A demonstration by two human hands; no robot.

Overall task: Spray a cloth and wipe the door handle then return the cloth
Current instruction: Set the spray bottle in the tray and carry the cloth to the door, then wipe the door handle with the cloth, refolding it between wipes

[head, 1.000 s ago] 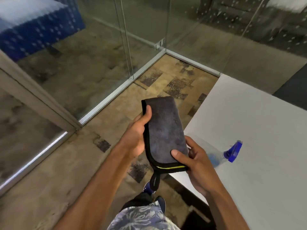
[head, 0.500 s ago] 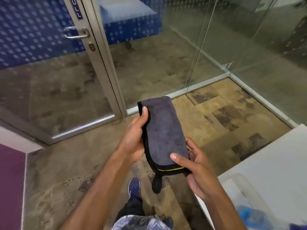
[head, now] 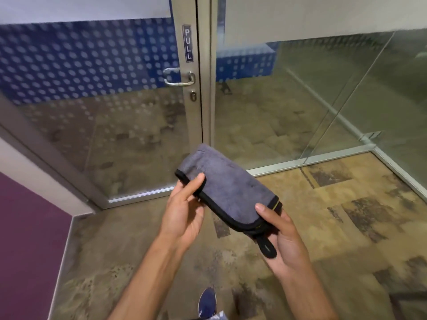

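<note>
We hold the folded grey cloth [head: 227, 190] in both hands at waist height, facing the glass door. Left hand [head: 183, 212] pinches the cloth's far black-trimmed edge with the thumb on top; right hand [head: 283, 234] cups the near end, thumb pressing down, hang loop [head: 265, 245] dangling over the palm. Door handle [head: 179, 77] sits well apart, up on the metal door frame [head: 193, 116], keyhole [head: 193, 96] just under it. Risks, we judge: the fold slipping open on the reach, or a light wipe missing the lever's underside. Readable text: vertical plate [head: 187, 43] says "PULL". No brand legible on the cloth.
</note>
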